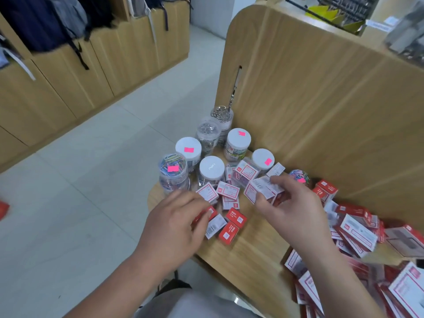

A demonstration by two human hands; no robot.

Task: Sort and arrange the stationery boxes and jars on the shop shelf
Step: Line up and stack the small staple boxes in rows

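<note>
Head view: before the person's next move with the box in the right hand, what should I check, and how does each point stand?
1. Right hand grips white box: ok.
2. Left hand holding red box: cannot tell, blurred.
3. White-lidded jars upright: ok.
4. Bare shelf near the person for setting down: ok.
5. Loose boxes between the hands lined up: not ok, scattered.
6. Box pile at right sorted: not ok, jumbled.

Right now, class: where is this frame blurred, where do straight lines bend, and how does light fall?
Head view: motion blur smears the left hand, the right hand and the box it pinches; the wide lens bows the back panel; light is soft and even, shadows faint, no glare on the white jar lids.
</note>
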